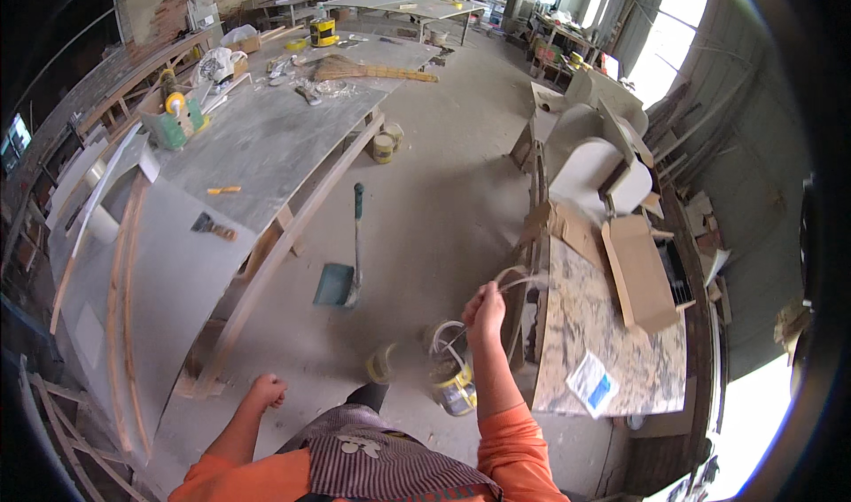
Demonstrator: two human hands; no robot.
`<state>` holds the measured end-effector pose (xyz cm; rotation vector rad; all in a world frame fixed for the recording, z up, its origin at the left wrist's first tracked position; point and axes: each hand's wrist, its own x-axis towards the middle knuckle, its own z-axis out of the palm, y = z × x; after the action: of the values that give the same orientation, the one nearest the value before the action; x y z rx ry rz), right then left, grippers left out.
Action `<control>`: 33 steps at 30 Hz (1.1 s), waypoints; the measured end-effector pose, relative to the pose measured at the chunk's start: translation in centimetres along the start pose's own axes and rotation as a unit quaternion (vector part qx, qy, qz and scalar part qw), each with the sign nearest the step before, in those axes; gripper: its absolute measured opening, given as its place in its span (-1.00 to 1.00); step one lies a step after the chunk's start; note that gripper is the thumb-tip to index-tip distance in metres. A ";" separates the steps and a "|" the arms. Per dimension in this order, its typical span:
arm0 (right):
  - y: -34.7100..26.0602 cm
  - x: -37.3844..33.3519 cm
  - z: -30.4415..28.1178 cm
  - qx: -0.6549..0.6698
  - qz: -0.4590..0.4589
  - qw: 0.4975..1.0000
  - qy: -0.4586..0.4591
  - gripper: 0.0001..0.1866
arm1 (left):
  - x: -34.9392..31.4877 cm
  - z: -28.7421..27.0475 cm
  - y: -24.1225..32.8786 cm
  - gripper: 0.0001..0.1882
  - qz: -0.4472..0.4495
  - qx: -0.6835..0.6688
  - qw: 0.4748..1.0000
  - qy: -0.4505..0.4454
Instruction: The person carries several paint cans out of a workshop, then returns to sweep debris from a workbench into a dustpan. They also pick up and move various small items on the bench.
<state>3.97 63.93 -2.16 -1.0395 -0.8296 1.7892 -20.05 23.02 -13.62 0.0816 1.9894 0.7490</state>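
Beside the marble-patterned bench (pixel 572 333), the right hand (pixel 484 311) has its fingers clamped on a thin, pale strip (pixel 532 278), blurred, arcing toward the bench's left edge. Lower left, the left hand (pixel 268 391) hangs above the floor, fingers curled together. Near the right forearm stands a yellow-banded bucket (pixel 457 394); a green-bladed shovel (pixel 334 285) lies on the floor farther off.

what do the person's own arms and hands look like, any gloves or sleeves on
Both arms wear orange sleeves ending partway up, leaving the forearms bare. No gloves show on the left hand or the right hand, and no watch or bracelet can be made out. Over the front goes a dark, thinly striped apron with a pale flower-like motif.
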 end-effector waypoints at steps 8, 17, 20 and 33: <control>-7.8 18.5 8.4 -0.001 0.015 0.999 -0.028 -0.65 | 12.4 12.5 24.2 -0.69 0.214 0.153 0.958 -0.115; -14.0 35.2 12.1 0.007 0.038 0.999 -0.006 -0.66 | 19.2 19.7 53.2 -0.60 0.296 0.074 0.931 -0.201; -14.2 42.8 13.7 0.004 0.030 0.999 -0.044 -0.68 | 24.0 20.3 58.9 -0.59 0.281 -0.003 0.942 -0.186; -17.6 76.6 25.9 -0.047 0.030 0.998 -0.021 -0.64 | 38.2 14.2 82.0 -0.54 0.197 -0.284 0.937 -0.042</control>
<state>-33.06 137.90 0.12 -1.1019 -0.9251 1.8425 -48.57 109.50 -4.10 0.1679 1.6210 1.5289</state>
